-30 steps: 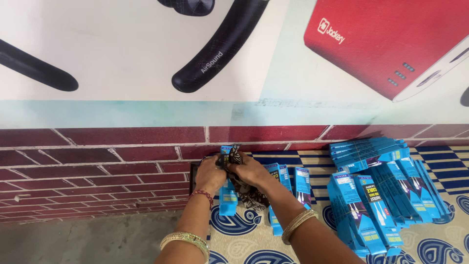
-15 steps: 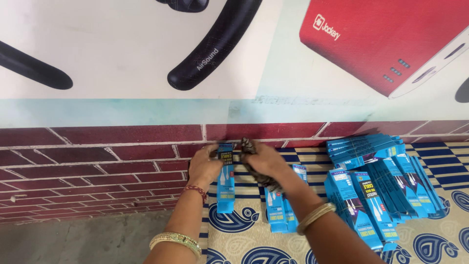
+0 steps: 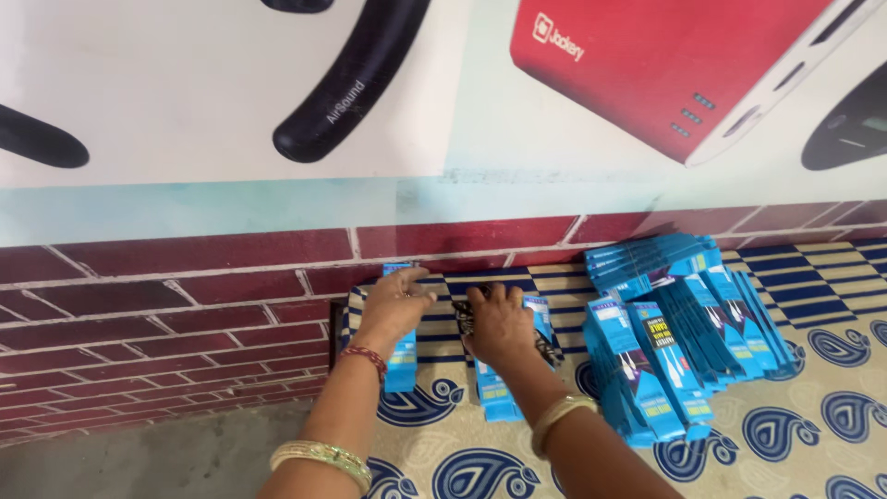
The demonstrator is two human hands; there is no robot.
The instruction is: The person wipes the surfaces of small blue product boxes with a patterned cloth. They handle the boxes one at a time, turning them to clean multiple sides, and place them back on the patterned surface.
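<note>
The left hand (image 3: 393, 310) lies fingers-down, gripping a narrow blue packet (image 3: 403, 356) whose long axis runs near to far, its lower end showing below the wrist. Just to its right, the right hand (image 3: 499, 323) presses curled fingers on a dark tangled bundle (image 3: 462, 319) lying over more blue packets (image 3: 497, 402). Everything rests on a paisley-patterned cloth (image 3: 804, 416) against a painted brick wall (image 3: 166, 305), with a large fanned stack of blue packets (image 3: 684, 333) further right.
</note>
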